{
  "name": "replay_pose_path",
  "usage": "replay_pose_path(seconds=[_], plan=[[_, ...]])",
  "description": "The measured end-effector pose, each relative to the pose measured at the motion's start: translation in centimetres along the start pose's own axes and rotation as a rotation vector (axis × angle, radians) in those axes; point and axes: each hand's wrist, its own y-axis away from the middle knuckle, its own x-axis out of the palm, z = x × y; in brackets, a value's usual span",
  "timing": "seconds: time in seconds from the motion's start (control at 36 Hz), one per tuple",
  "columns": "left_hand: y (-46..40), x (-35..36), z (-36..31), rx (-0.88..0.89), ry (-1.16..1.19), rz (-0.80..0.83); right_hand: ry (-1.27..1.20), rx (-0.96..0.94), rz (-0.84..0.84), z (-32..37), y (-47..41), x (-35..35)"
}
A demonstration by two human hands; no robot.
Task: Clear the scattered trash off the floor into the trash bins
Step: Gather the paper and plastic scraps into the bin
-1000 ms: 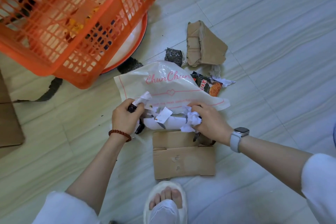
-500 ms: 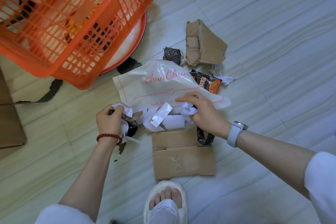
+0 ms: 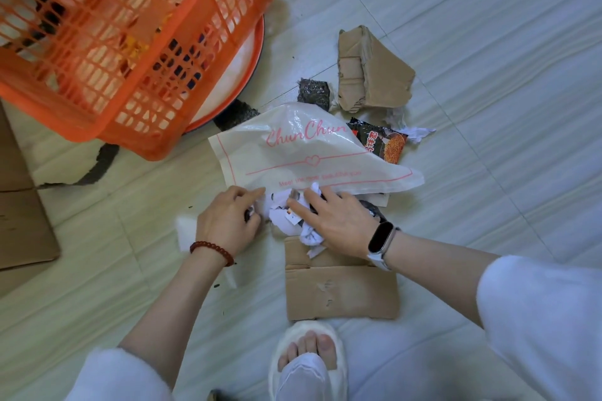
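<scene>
A heap of torn white paper scraps (image 3: 280, 216) and dark wrapper bits lies on the floor at the near edge of a white "ChunChun" plastic bag (image 3: 309, 153). My left hand (image 3: 228, 225) grips a bundle of white scraps and dark bits, with paper sticking out to its left. My right hand (image 3: 335, 218) lies over the heap with fingers reaching forward, and crumpled white paper (image 3: 309, 236) is bunched under its palm. A tilted orange mesh basket (image 3: 130, 42) with trash inside stands at the upper left.
A flat cardboard piece (image 3: 342, 293) lies just below my hands, above my slippered foot (image 3: 309, 358). Behind the bag are crumpled cardboard (image 3: 371, 75), a noodle wrapper (image 3: 387, 143) and black scraps (image 3: 314, 93). A red-rimmed round tray (image 3: 241, 52) sits under the basket. Brown cardboard (image 3: 19, 221) lies far left.
My left hand pulled away left with scraps, then came back to the heap. My right hand moved forward over the paper and spread its fingers.
</scene>
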Motion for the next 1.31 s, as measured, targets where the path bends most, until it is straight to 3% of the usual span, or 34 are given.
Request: replay_pose_path(seconds=[0.08, 0.28, 0.47, 0.61, 0.75, 0.86, 1.0, 1.08, 1.31], plan=[[0.0, 0.4, -0.1, 0.073, -0.078, 0.045, 0.015, 0.022, -0.030, -0.3, 0.0, 0.3], [-0.3, 1.1, -0.6, 0.207, -0.168, -0.002, 0.047, 0.073, 0.076, -0.2, -0.5, 0.2], [0.0, 2.2, -1.8, 0.154, -0.212, -0.021, 0.016, 0.117, 0.078, -1.1, 0.9, -0.4], [0.5, 1.3, -1.7, -0.034, -0.066, -0.044, -0.268, 0.176, 0.094, -2.4, 2.8, -2.6], [0.5, -1.0, -3.4, -0.124, 0.135, -0.177, -0.473, 0.288, -0.050, -4.6, 4.4, -6.7], [-0.8, -2.9, -7.7, -0.041, 0.350, -0.184, -0.725, 0.506, -0.193, -7.7, 6.0, -11.1], [-3.2, -5.4, -17.7, 0.219, 0.579, -0.159, -0.918, 0.796, -0.469, -12.3, 10.2, -17.1], [-4.3, -6.5, -25.2, 0.405, 0.652, -0.102, -0.975, 0.872, -0.673, -14.6, 13.9, -20.5], [-2.6, -7.4, -46.2, 0.763, 0.962, -0.017, -0.890, 1.126, -1.245, -20.5, 29.0, -26.1]])
